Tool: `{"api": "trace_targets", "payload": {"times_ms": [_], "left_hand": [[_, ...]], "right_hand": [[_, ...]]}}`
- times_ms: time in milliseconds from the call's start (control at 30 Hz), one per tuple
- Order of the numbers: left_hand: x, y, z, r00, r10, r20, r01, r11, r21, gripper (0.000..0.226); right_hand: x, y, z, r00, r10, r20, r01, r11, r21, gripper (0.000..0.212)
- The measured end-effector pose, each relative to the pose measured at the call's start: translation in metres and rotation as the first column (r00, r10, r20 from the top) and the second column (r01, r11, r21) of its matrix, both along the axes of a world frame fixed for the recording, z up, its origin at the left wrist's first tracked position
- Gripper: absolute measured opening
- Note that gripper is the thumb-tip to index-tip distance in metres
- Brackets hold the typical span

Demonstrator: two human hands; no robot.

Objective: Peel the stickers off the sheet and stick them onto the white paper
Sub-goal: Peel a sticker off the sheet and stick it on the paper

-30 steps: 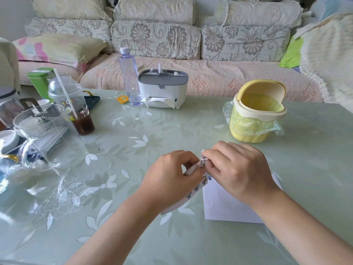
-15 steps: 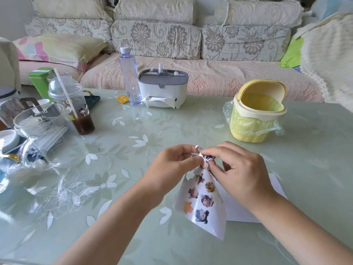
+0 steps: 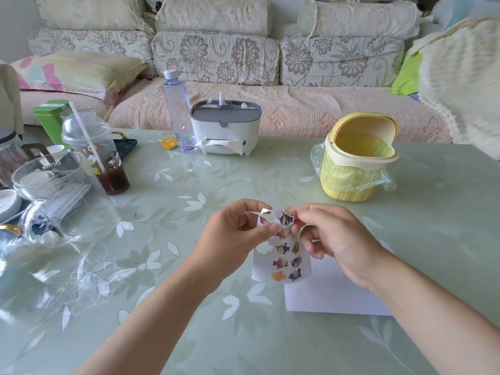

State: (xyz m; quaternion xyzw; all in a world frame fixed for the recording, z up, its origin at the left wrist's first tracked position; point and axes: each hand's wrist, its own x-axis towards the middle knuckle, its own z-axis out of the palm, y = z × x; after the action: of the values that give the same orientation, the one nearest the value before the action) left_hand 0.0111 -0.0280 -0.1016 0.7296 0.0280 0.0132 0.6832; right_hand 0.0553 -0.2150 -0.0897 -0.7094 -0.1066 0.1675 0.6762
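A small sticker sheet (image 3: 282, 262) with several cartoon stickers hangs in the air above the table, its top edge curled. My left hand (image 3: 232, 234) pinches the sheet's upper left part between thumb and fingers. My right hand (image 3: 332, 236) pinches a dark cartoon sticker (image 3: 284, 219) at the sheet's top; I cannot tell if it has come fully off. The white paper (image 3: 332, 293) lies flat on the table below and to the right, partly hidden by my right hand and forearm.
A yellow lidded mini bin (image 3: 357, 161) with a plastic liner stands at the back right. A tissue box (image 3: 226, 127) and a clear bottle (image 3: 178, 109) stand at the back. Plastic cups, a glass jug (image 3: 54, 190) and clear wrapping crowd the left side.
The sheet, first bunched between my hands, now hangs down unfolded. Both hands have risen slightly, and my right fingers have pulled a sticker up at the sheet's top.
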Motion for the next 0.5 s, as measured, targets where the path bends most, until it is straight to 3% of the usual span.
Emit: {"api": "trace_targets", "payload": {"times_ms": [67,267,367,500], "left_hand": [[0.0001,-0.0004,-0.0002,1.0,-0.01,0.003,0.01,1.0,0.022,0.017],[-0.0033,-0.0057,0.0048,0.998,-0.062,-0.031,0.064,0.996,0.062,0.018],[-0.0033,-0.0067,0.0056,1.0,-0.008,0.009,0.006,0.983,0.183,0.015],[-0.0018,-0.009,0.003,0.999,0.034,0.008,-0.035,0.957,0.287,0.017]], "right_hand": [[0.0001,-0.0005,0.001,1.0,0.018,-0.014,-0.018,1.0,-0.026,0.023],[-0.0014,0.0018,-0.0028,0.97,0.01,0.244,0.044,0.976,-0.213,0.012],[-0.0029,0.0013,-0.0032,0.934,0.093,0.346,0.042,0.931,-0.362,0.014],[-0.0038,0.0015,-0.0073,0.928,0.098,0.359,0.064,0.908,-0.414,0.014]]}}
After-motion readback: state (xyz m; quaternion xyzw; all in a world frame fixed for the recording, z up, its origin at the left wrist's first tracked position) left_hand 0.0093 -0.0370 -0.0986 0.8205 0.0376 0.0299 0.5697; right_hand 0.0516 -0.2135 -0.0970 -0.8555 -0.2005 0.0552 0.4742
